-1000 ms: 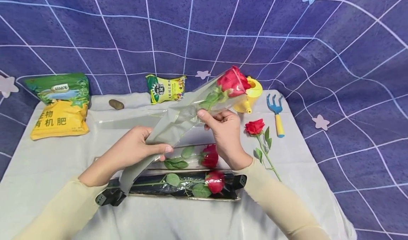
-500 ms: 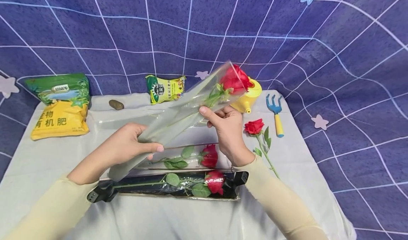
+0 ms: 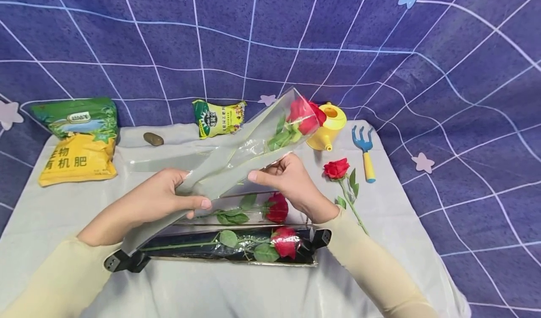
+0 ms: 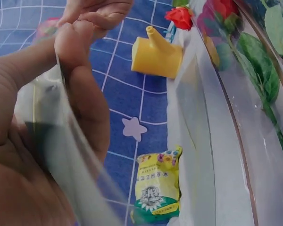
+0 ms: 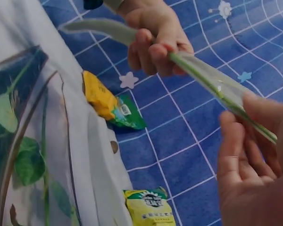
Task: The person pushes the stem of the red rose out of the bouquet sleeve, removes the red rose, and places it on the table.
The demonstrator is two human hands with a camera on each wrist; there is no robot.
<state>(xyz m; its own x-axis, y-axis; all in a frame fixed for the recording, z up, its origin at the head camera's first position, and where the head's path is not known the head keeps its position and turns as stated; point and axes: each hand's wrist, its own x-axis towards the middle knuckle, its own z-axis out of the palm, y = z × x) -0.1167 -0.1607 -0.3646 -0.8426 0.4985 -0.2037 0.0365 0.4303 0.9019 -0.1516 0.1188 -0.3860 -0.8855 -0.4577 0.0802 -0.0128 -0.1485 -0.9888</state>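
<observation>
A red rose (image 3: 303, 116) lies in a clear plastic sleeve (image 3: 228, 160), held slantwise above the table with the bloom toward the upper right. My left hand (image 3: 158, 198) pinches the sleeve's lower part between thumb and fingers. Farther up, below the bloom, my right hand (image 3: 287, 182) holds the sleeve's edge; the right wrist view shows its thumb and fingers (image 5: 233, 155) on either side of the wrapped green stem (image 5: 217, 94). Beneath the hands lie two more wrapped roses, one on clear film (image 3: 276, 207) and one on black backing (image 3: 284, 242).
An unwrapped rose (image 3: 336, 168) lies at the right, near a blue-and-yellow hand fork (image 3: 367, 153) and a yellow watering can (image 3: 327, 127). Along the back are a small yellow-green packet (image 3: 220, 118), a stone (image 3: 153, 139) and a large fertilizer bag (image 3: 78, 142). Another clear sleeve (image 3: 169, 162) lies flat behind.
My left hand has moved left and a little down with the sleeve. My right hand has slipped down and left along it, and the wrapped rose sits slightly farther left.
</observation>
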